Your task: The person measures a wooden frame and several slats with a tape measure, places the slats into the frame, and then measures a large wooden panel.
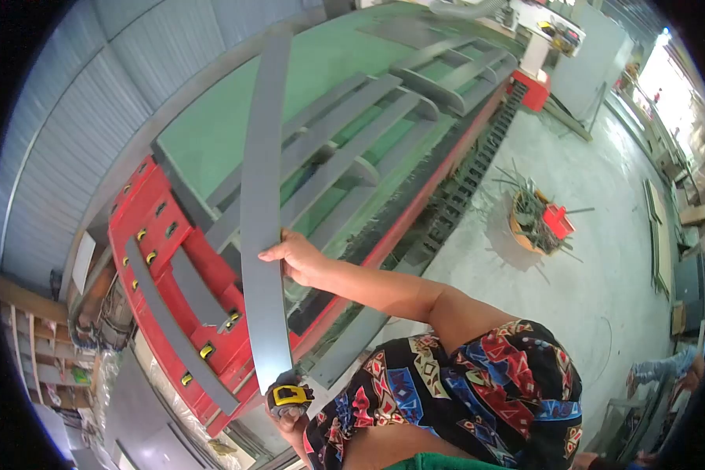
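A long, flat grey strip (262, 172) runs from the near end of the machine bed up to the far left of the head view. My right hand (299, 260) is closed on its right edge, with the thumb lying over the top face and the other fingers hidden. At the strip's near end, my left hand (286, 421) is wrapped around a black and yellow tape measure (291, 395). The tape measure sits against or just beside that end; whether it touches cannot be made out.
Grey slatted frames (352, 157) lie on the green machine bed (204, 153). A red end plate (160, 235) carries black and yellow pieces and a curved grey strip (176, 329). On the floor stands a basket of offcuts (531, 215) with a red container (558, 222). Another person's arm (666, 366) shows at right.
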A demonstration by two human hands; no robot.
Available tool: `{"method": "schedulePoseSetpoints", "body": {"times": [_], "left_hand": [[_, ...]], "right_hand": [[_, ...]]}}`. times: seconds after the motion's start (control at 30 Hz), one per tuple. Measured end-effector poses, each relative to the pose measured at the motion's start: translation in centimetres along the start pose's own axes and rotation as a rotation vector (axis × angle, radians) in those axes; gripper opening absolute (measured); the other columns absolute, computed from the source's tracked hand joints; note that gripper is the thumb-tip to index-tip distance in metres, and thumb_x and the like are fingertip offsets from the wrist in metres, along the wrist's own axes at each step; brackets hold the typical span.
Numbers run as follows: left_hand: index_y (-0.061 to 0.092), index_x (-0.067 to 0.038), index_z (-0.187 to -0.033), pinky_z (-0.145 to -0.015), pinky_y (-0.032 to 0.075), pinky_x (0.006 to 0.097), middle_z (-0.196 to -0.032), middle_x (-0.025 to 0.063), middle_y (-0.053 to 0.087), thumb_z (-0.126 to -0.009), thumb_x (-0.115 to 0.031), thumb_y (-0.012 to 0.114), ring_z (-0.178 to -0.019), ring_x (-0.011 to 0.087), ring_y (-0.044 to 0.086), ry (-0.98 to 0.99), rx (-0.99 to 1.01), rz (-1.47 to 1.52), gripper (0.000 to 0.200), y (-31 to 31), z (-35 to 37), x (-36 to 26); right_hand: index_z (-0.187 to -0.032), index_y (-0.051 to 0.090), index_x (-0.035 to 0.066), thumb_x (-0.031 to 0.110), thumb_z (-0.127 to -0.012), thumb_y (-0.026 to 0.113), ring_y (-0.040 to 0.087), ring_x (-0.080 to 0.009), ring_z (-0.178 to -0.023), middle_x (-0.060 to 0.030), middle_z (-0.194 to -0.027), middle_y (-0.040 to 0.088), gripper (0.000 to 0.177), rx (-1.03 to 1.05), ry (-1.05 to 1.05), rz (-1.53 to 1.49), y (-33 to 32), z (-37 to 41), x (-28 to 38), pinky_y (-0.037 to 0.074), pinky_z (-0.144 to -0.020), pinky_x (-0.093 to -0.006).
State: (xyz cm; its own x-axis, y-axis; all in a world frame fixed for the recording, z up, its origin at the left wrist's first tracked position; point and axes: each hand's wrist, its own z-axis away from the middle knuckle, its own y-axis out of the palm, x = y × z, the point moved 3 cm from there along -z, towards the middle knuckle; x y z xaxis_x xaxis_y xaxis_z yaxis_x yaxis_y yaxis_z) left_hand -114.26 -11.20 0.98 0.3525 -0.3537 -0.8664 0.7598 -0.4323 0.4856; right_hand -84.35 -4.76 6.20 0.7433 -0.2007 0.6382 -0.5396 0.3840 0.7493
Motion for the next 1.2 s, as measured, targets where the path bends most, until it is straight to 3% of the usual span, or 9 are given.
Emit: {"method": "schedulePoseSetpoints", "body": {"times": [0.2, 0.43, 0.5, 0.63, 0.7, 0.9, 0.97, 1.0, 1.2], "left_hand": [[0.045, -0.003, -0.112, -0.074, 0.052, 0.0400, -0.101, 0.0178, 0.056, -0.053, -0.022, 0.071, -0.085, 0.0293, 0.061, -0.233, 0.173, 0.008, 0.068, 4.8, -0.8, 5.3], [0.046, 0.002, -0.108, -0.069, 0.054, 0.0441, -0.092, 0.0181, 0.058, -0.049, -0.017, 0.065, -0.077, 0.0326, 0.063, -0.329, 0.296, -0.053, 0.064, 20.1, -0.6, 12.4], [0.047, 0.002, -0.108, -0.070, 0.054, 0.0445, -0.091, 0.0182, 0.059, -0.049, -0.017, 0.064, -0.076, 0.0329, 0.063, -0.409, 0.305, -0.051, 0.064, 23.1, -0.9, 15.1], [0.048, 0.002, -0.111, -0.078, 0.051, 0.0478, -0.086, 0.0174, 0.061, -0.050, -0.011, 0.065, -0.079, 0.0326, 0.062, -0.428, 0.446, -0.034, 0.065, 31.6, -1.8, 17.5], [0.050, 0.002, -0.110, -0.089, 0.045, 0.0498, -0.085, 0.0163, 0.062, -0.052, -0.006, 0.065, -0.075, 0.0310, 0.063, -0.447, 0.433, 0.034, 0.061, 34.8, -2.2, 18.6], [0.053, 0.001, -0.103, -0.091, 0.044, 0.0481, -0.082, 0.0150, 0.063, -0.054, -0.005, 0.064, -0.074, 0.0299, 0.063, -0.412, 0.581, 0.049, 0.051, 42.4, -5.3, 18.4], [0.053, -0.001, -0.104, -0.097, 0.037, 0.0546, -0.085, 0.0124, 0.062, -0.053, -0.004, 0.059, -0.078, 0.0285, 0.063, -0.405, 0.568, 0.061, 0.051, 43.2, -7.0, 19.1], [0.053, 0.001, -0.103, -0.091, 0.044, 0.0511, -0.085, 0.0125, 0.062, -0.054, -0.003, 0.059, -0.078, 0.0285, 0.063, -0.365, 0.569, 0.058, 0.049, 43.6, -8.0, 19.5], [0.053, 0.004, -0.101, -0.078, 0.051, 0.0433, -0.084, 0.0151, 0.062, -0.058, -0.005, 0.058, -0.080, 0.0304, 0.063, -0.337, 0.558, 0.032, 0.044, 48.2, -13.6, 20.1]], "right_hand": [[-0.106, 0.051, -0.002, 0.000, -0.070, 0.063, 0.060, -0.0255, -0.084, -0.0129, -0.094, 0.059, 0.038, -0.119, -0.096, 0.054, -9.6, 6.2, 9.4, 0.052, -0.071, -0.0412], [-0.103, 0.053, -0.003, -0.003, -0.069, 0.062, 0.061, -0.0259, -0.084, -0.0135, -0.093, 0.061, 0.035, -0.245, -0.175, 0.046, -22.4, 16.0, 21.7, 0.052, -0.073, -0.0392], [-0.109, 0.049, -0.003, -0.001, -0.073, 0.061, 0.060, -0.0250, -0.092, -0.0123, -0.102, 0.059, 0.039, -0.283, -0.205, 0.135, -25.5, 18.8, 25.3, 0.051, -0.081, -0.0406], [-0.111, 0.048, -0.003, 0.002, -0.074, 0.060, 0.060, -0.0237, -0.093, -0.0115, -0.105, 0.058, 0.039, -0.328, -0.260, 0.188, -30.5, 22.7, 31.4, 0.049, -0.082, -0.0408], [-0.112, 0.047, -0.002, 0.005, -0.076, 0.059, 0.060, -0.0224, -0.093, -0.0108, -0.106, 0.058, 0.038, -0.421, -0.273, 0.201, -33.3, 23.7, 33.4, 0.048, -0.083, -0.0405], [-0.107, 0.050, -0.001, 0.005, -0.078, 0.058, 0.061, -0.0215, -0.091, -0.0110, -0.102, 0.060, 0.031, -0.452, -0.341, 0.160, -38.1, 23.8, 38.0, 0.049, -0.082, -0.0389], [-0.105, 0.050, -0.001, 0.004, -0.078, 0.057, 0.061, -0.0219, -0.090, -0.0112, -0.101, 0.061, 0.028, -0.458, -0.345, 0.147, -39.1, 22.4, 39.3, 0.049, -0.081, -0.0387], [-0.103, 0.051, -0.002, 0.003, -0.079, 0.057, 0.062, -0.0222, -0.088, -0.0114, -0.099, 0.061, 0.026, -0.475, -0.334, 0.124, -39.7, 21.8, 39.7, 0.050, -0.081, -0.0385], [-0.097, 0.055, -0.004, 0.003, -0.080, 0.055, 0.062, -0.0227, -0.084, -0.0125, -0.093, 0.063, 0.018, -0.553, -0.313, 0.114, -43.4, 16.4, 44.2, 0.051, -0.078, -0.0386]]}}
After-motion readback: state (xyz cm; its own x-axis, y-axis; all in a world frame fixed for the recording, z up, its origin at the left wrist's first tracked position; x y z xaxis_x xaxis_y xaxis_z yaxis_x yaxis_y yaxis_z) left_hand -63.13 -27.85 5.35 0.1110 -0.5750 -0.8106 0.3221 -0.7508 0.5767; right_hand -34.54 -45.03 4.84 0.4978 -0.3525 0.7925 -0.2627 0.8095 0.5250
